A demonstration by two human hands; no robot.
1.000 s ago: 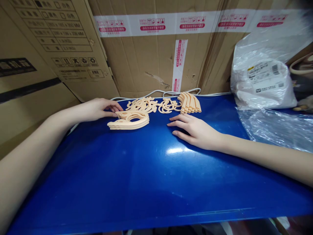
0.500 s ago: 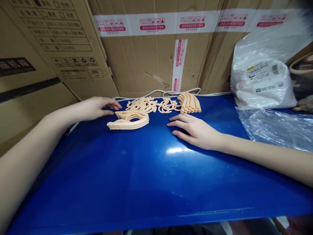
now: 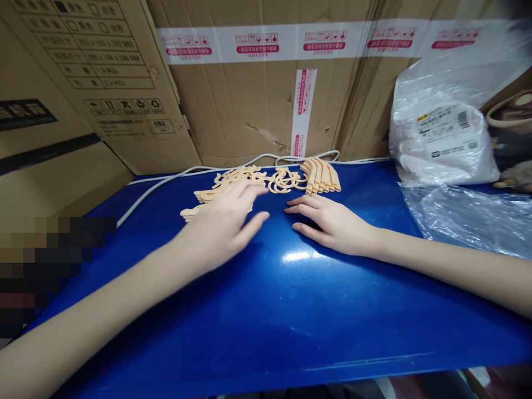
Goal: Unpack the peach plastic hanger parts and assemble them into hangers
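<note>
My left hand (image 3: 224, 219) is open, thumb apart from the fingers, over a stack of beige curved plastic pieces (image 3: 190, 213) and hiding most of it. I cannot tell whether it touches them. Behind its fingers lies a loose heap of thin beige hook-shaped pieces (image 3: 226, 176), partly covered. My right hand (image 3: 332, 224) rests on the blue table with fingers spread and nothing in it. Just beyond its fingertips stands a neat row of beige curved arm-like pieces (image 3: 320, 174). Small beige C-shaped hooks (image 3: 285, 180) lie between the heap and that row.
A large cardboard box (image 3: 241, 105) with white-and-red tape walls off the back of the blue table (image 3: 249, 332); another printed box (image 3: 112, 66) stands at left. A white cable (image 3: 166, 178) runs along the back. At right sit a labelled white bag (image 3: 444, 138) and clear plastic film (image 3: 461, 219).
My left hand has moved right and nearer, from beside the stacked pieces to over them, and now hides most of the stack. My right hand stays where it was.
</note>
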